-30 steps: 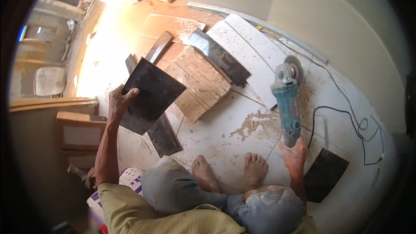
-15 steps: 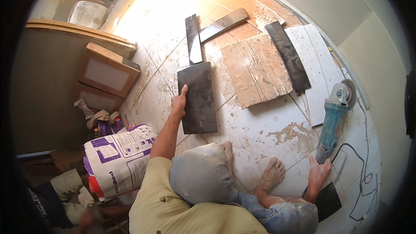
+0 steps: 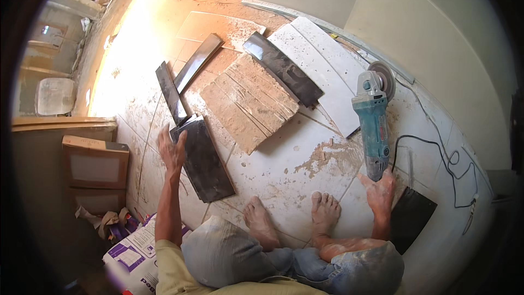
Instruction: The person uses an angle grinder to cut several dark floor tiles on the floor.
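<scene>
My left hand (image 3: 172,150) is open beside the upper left edge of a small stack of black tiles (image 3: 206,166). Its fingers are spread, with the thumb at the tile edge. My right hand (image 3: 378,191) is around the tail end of a teal angle grinder (image 3: 373,123), thumb on one side and a finger on the other; the remaining fingers are hidden. The grinder's disc (image 3: 383,79) points away from me, and its guard partly covers it.
A dusty tan block (image 3: 251,101) sits ahead, beside a black strip (image 3: 284,68) and white boards (image 3: 319,71). Two narrow dark strips (image 3: 197,63) lie farther left. A black cord (image 3: 431,141) loops at right. Cartons (image 3: 97,164) and a printed bag (image 3: 134,257) stand left.
The view has swung, shifting the floor items leftward. My left hand has loosened from the black tile and spread its fingers. My right hand stays at the grinder's tail.
</scene>
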Motion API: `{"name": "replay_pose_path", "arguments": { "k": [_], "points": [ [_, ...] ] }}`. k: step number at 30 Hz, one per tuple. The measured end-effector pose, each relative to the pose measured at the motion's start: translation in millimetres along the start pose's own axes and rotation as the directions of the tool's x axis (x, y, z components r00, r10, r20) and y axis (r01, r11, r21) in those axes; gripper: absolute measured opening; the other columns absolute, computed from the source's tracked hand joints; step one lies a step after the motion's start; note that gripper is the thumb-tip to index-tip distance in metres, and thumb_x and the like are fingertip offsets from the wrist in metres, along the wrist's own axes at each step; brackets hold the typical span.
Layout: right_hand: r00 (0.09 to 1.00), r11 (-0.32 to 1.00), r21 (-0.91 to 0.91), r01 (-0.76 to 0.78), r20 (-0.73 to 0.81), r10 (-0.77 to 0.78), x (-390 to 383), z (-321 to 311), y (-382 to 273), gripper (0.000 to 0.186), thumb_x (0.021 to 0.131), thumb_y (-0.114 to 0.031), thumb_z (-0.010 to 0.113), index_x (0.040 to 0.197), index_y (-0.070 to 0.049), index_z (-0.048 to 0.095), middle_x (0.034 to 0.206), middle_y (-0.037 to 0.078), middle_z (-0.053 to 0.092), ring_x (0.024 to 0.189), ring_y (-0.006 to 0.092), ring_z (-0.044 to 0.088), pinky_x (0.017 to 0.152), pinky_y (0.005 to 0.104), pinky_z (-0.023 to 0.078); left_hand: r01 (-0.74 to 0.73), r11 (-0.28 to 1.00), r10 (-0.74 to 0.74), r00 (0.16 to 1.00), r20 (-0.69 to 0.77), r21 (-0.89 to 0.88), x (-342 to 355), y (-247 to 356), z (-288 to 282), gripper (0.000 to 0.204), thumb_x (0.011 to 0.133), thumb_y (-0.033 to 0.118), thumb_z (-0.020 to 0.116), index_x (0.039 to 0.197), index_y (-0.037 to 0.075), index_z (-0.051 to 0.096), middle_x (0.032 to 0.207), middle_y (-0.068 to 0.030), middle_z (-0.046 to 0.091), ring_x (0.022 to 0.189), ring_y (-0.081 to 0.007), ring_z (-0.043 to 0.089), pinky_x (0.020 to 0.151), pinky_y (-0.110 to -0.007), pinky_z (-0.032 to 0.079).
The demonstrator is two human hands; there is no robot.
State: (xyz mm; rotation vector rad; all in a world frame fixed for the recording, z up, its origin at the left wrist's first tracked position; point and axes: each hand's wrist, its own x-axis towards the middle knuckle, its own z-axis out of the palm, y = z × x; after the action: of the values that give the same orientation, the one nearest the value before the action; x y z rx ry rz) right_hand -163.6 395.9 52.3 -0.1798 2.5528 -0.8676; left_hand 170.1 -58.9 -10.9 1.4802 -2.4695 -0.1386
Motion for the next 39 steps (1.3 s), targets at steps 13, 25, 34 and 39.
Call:
{"name": "replay_pose_path", "arguments": {
  "k": [13,25,34,39],
  "points": [
    [0.997,0.998,-0.002,-0.058,-0.056,0.058,4.6,-0.9,-1.5,0.043,0.069,-0.019,0.083,0.095,0.003,0.057,0.087,0.025,0.067,0.085,0.0434,0.066,0.076,0.0464,0.050,-0.897,0.399,0.784,0.225,0.579,-0.191,184.6,313.9,107.8,0.086,0.068,0.035,0.085,0.141,0.011,0.047,0.131,-0.0164,0.053,0.126,-0.0332,0.049,0.105,-0.045,0.042],
    [0.992,0.987,0.134,-0.085,-0.080,0.096,9.9,-13.7,16.7,0.044,0.070,-0.016,0.081,0.101,0.004,0.058,0.088,0.025,0.068,0.085,0.0404,0.068,0.078,0.0451,0.051,-0.935,0.202,0.945,0.108,0.309,-0.291,204.3,308.2,102.8,0.020,0.081,0.026,0.074,0.087,0.013,0.061,0.086,-0.0045,0.060,0.085,-0.0284,0.061,0.074,-0.040,0.053],
    [0.996,0.995,0.085,-0.052,-0.070,0.058,14.7,-7.4,4.9,0.043,0.070,-0.016,0.080,0.101,0.004,0.059,0.090,0.024,0.068,0.085,0.0398,0.067,0.079,0.0451,0.050,-0.032,0.579,0.293,0.941,0.171,-0.814,222.2,288.8,-33.2,0.029,0.097,0.028,0.064,0.105,0.000,0.065,0.093,-0.0090,0.070,0.080,-0.0191,0.067,0.072,-0.034,0.054],
    [0.999,0.990,0.136,0.041,-0.024,-0.039,18.3,6.2,7.3,0.035,0.069,-0.014,0.078,0.093,0.002,0.057,0.083,0.024,0.068,0.082,0.0420,0.067,0.076,0.0470,0.051,0.589,0.034,0.137,0.798,0.587,-0.808,124.7,224.0,40.1,0.024,0.099,0.024,0.060,0.114,0.005,0.062,0.101,-0.0035,0.067,0.089,-0.0157,0.065,0.076,-0.035,0.055]
  ]
}}
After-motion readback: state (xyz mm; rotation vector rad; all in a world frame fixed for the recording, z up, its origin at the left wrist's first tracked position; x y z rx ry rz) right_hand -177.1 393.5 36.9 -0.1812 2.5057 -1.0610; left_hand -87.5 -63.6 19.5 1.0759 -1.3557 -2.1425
